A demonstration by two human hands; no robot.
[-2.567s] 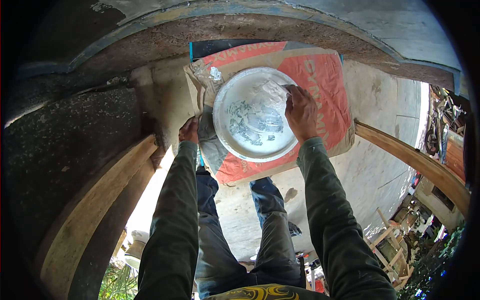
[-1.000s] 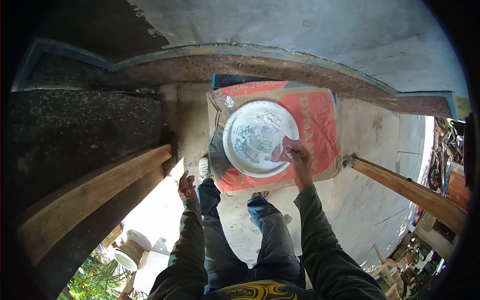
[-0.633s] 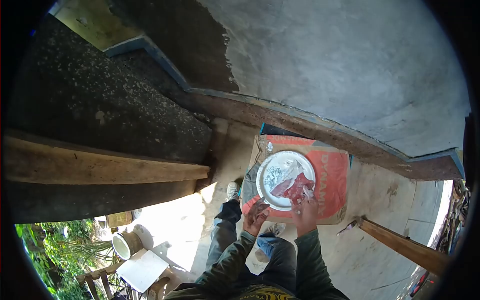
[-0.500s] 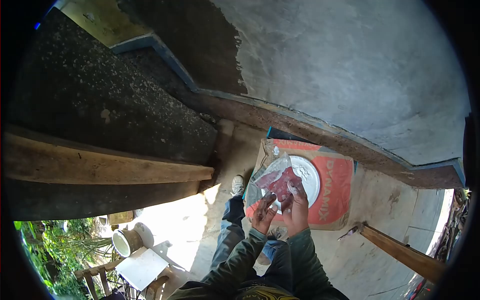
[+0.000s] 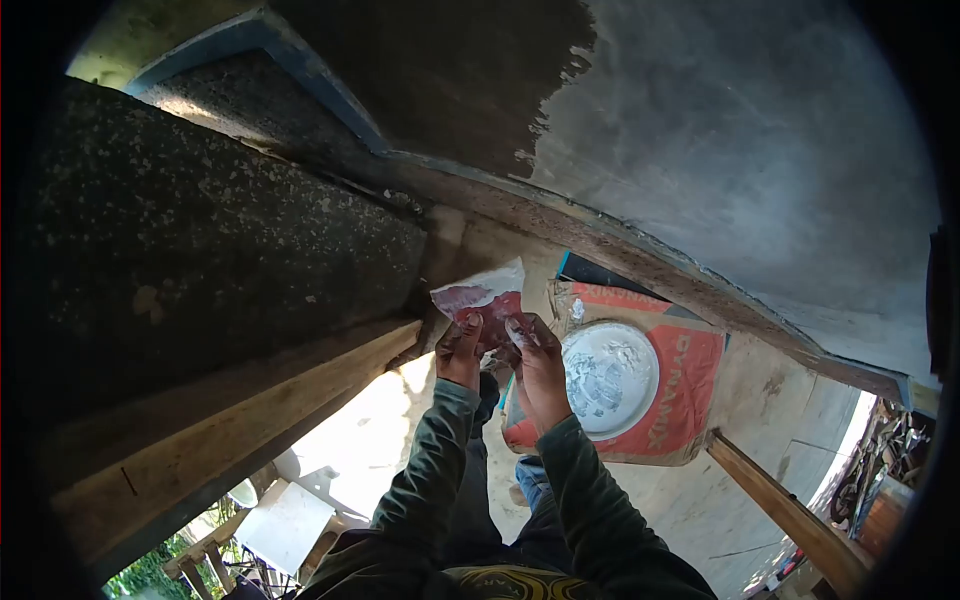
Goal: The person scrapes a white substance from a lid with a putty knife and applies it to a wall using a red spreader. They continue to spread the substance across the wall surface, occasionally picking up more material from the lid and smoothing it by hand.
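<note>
Red sheet (image 5: 490, 305) moved left of basin (image 5: 651, 372) | left hand (image 5: 461, 354), right hand (image 5: 539, 366) pinching it

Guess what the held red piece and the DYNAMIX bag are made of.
Red piece: perhaps thin plastic, dull; it looks flat and sheet-like, but white smears leave this open.
DYNAMIX bag: probably matte paper, judging by its creases and brown border.

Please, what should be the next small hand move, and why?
Probably raise the red sheet toward the dark patch: left hand and right hand pinch its near side, white paste seems to coat its far end, and that patch adjoins the paler wall surface.
</note>
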